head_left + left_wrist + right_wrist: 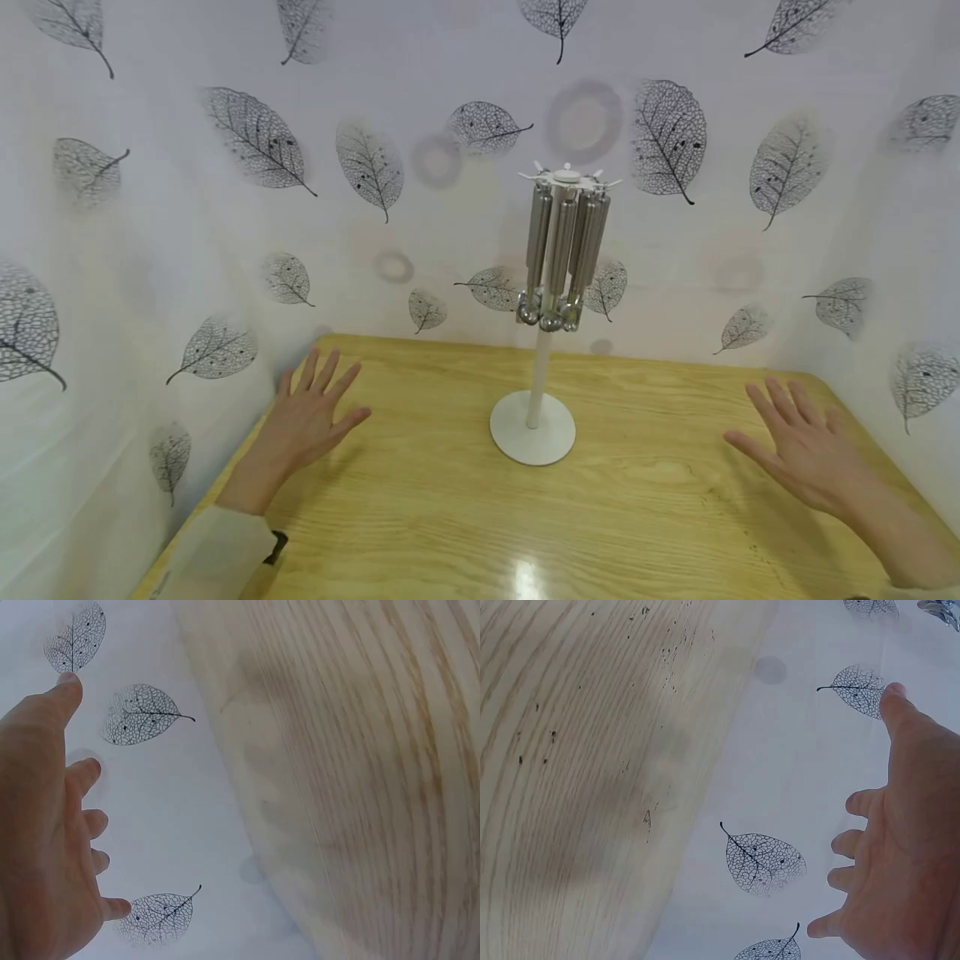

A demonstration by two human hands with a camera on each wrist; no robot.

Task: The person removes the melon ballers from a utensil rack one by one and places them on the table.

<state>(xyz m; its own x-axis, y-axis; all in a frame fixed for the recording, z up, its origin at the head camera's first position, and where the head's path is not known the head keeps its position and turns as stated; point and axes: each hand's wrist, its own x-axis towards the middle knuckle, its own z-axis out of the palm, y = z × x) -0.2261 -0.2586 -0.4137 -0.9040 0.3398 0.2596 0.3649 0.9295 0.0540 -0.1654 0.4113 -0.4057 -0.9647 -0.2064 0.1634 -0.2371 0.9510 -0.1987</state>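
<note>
A white stand [533,429] with a round base and a slim post rises from the table, right of the middle in the head view. Several metal utensils with long grey handles [558,242] hang from the hooked ring at its top, their shiny ends [551,321] pointing down. To the left of the stand, my left hand [303,421] is spread over the table's left side, holding nothing. My right hand [813,458] is likewise spread, over the right side. In the wrist views, the left palm [37,825] and right palm [915,840] show with fingers extended.
The wooden table [420,500] has rounded far corners. A white curtain [465,50] printed with dark leaves surrounds its back and sides, close behind the stand. Small dark marks [553,736] dot the wood in the right wrist view.
</note>
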